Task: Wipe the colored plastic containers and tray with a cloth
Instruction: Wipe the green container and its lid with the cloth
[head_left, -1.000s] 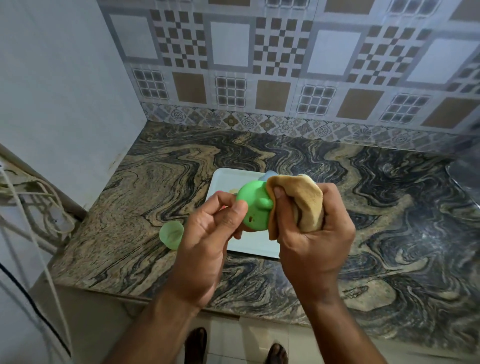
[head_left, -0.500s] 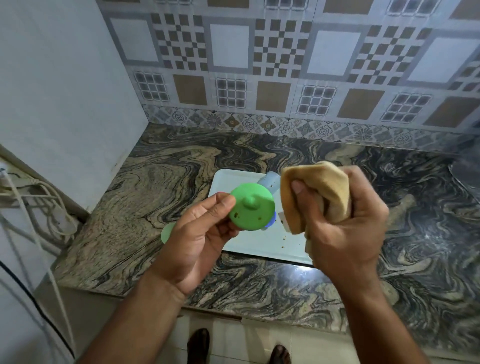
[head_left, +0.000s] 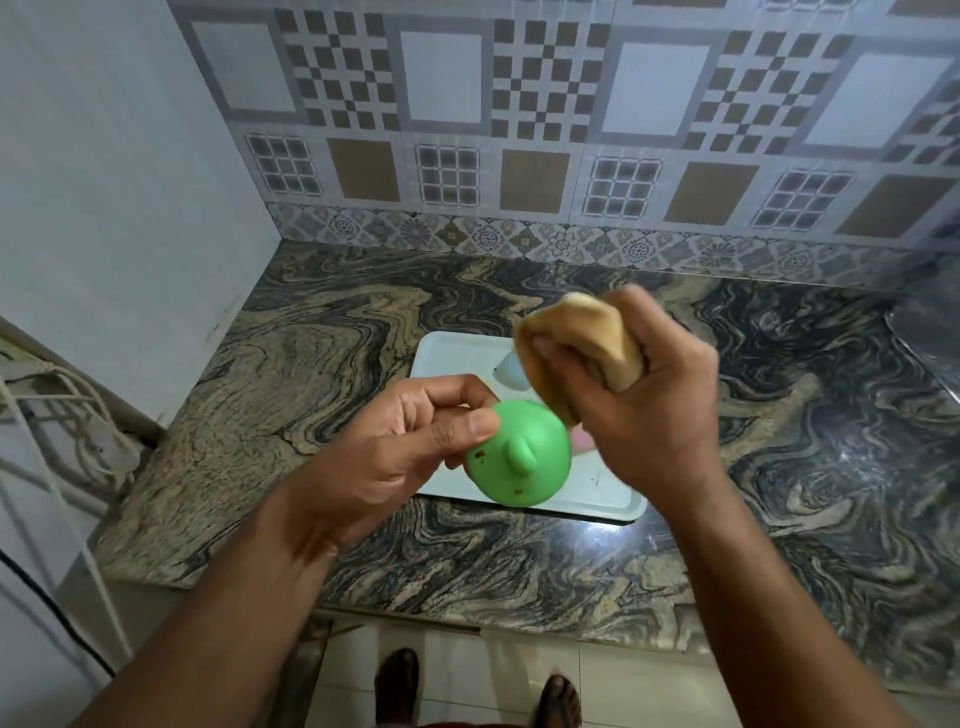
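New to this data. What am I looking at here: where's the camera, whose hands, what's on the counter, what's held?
There is no robot here: a person works with bare hands, and the single camera sits on their head, looking forward and down. So the arms enter from the bottom of the picture, and the feet show on the floor below.

The left hand holds a green plastic container by its rim, with a small knob facing the camera and a few brown specks on it. The right hand grips a bunched tan cloth, raised just above the container; whether it touches is unclear.

On the marbled stone counter lies a pale tray. On it sit a light blue piece and something pink, both mostly hidden by the hands.
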